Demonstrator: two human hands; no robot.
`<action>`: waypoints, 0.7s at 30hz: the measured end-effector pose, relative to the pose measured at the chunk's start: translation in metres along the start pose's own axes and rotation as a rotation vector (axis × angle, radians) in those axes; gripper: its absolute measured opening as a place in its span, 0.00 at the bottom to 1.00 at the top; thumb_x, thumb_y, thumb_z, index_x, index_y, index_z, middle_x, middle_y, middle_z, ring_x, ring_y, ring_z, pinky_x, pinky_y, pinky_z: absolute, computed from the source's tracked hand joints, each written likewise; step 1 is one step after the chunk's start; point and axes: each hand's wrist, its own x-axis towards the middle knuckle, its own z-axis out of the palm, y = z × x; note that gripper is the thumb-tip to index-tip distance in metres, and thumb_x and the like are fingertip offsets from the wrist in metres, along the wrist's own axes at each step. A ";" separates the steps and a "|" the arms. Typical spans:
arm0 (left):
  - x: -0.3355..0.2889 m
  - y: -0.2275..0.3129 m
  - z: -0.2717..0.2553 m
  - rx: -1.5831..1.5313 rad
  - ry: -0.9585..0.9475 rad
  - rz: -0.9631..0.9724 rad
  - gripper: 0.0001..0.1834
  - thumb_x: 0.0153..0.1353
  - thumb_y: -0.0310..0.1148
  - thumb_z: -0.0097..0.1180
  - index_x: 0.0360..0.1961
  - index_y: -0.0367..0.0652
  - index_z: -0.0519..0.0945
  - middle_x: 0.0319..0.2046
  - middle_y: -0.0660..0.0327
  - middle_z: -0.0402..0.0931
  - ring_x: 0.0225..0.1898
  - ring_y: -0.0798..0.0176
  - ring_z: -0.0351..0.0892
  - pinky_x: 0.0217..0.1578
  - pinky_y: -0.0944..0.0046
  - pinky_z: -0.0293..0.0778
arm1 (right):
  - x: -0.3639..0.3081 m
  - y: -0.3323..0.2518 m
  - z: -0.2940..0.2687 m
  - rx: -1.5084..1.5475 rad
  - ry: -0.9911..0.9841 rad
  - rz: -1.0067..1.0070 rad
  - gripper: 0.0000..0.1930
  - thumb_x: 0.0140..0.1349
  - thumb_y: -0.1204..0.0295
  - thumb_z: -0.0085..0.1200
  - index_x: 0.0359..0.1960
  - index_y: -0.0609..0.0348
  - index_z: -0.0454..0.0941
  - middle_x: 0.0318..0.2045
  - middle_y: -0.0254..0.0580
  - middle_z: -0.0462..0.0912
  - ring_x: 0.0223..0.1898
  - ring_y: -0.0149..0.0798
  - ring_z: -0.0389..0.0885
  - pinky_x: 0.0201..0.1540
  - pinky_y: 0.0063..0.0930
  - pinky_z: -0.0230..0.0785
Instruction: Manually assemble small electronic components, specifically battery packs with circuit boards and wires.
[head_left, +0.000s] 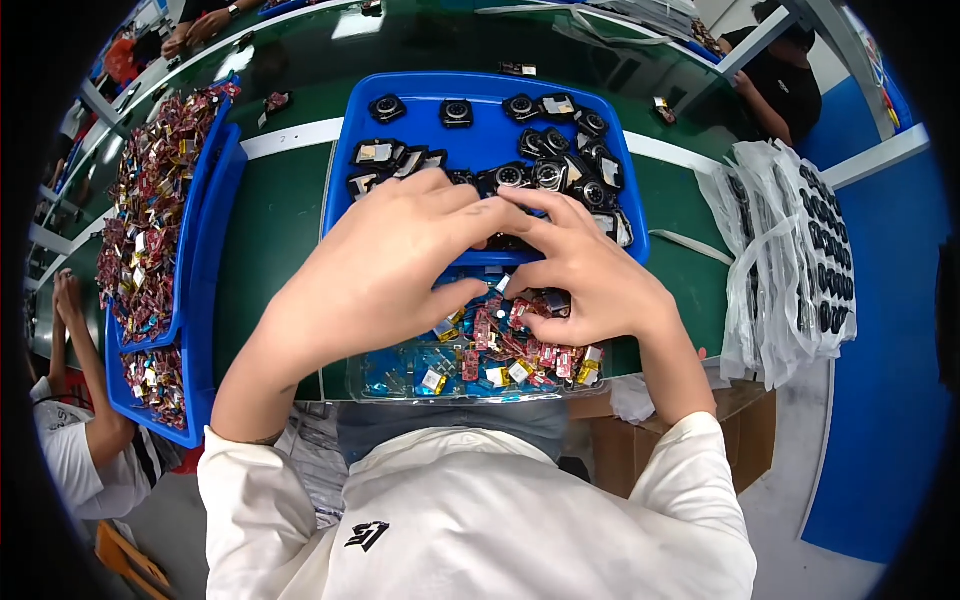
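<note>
My left hand (pixel 395 250) and my right hand (pixel 590 280) meet over the near edge of a blue tray (pixel 415 85). Both have curled fingers, with the fingertips close together; a dark part shows beneath them, but what they grip is mostly hidden. The tray holds several black watch-like cases (pixel 456 112), some with a round lens face, some with a pale flat side. Below my hands, a clear plastic tray (pixel 365 385) carries small red circuit boards (pixel 483 330) with yellow and white pieces. My right thumb and a finger bend close above these boards.
At left, stacked blue bins (pixel 228 190) are heaped with red boards. At right lie white plastic-wrapped trays (pixel 765 260) of black parts. The green table (pixel 270 300) has a white strip across it. A cardboard box (pixel 745 435) stands below. Other people work around the line.
</note>
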 end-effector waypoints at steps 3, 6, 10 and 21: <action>-0.018 0.001 0.016 -0.079 0.021 -0.091 0.18 0.44 0.26 0.66 0.40 0.41 0.80 0.26 0.59 0.77 0.31 0.55 0.74 0.37 0.59 0.70 | -0.007 0.007 0.011 0.063 -0.011 0.035 0.06 0.40 0.72 0.63 0.23 0.55 0.82 0.58 0.43 0.73 0.64 0.54 0.60 0.62 0.53 0.50; -0.029 0.007 0.032 -0.137 0.038 -0.190 0.14 0.44 0.27 0.67 0.35 0.39 0.81 0.28 0.58 0.78 0.32 0.56 0.75 0.33 0.61 0.70 | -0.007 0.013 0.017 0.155 0.078 0.034 0.04 0.43 0.72 0.64 0.21 0.55 0.81 0.57 0.41 0.75 0.63 0.53 0.63 0.61 0.49 0.54; -0.032 0.015 0.057 -0.220 0.229 -0.252 0.16 0.45 0.26 0.68 0.37 0.38 0.80 0.30 0.62 0.80 0.31 0.66 0.76 0.31 0.67 0.69 | -0.008 0.010 0.018 0.269 0.235 0.002 0.05 0.44 0.73 0.65 0.23 0.57 0.82 0.45 0.41 0.81 0.50 0.46 0.73 0.53 0.39 0.63; -0.036 0.029 0.087 -0.651 0.560 -0.435 0.20 0.52 0.17 0.63 0.41 0.39 0.67 0.28 0.61 0.81 0.30 0.74 0.76 0.33 0.73 0.69 | -0.012 0.004 0.030 0.654 0.474 0.086 0.10 0.52 0.79 0.64 0.37 0.65 0.81 0.33 0.44 0.83 0.34 0.33 0.79 0.34 0.22 0.66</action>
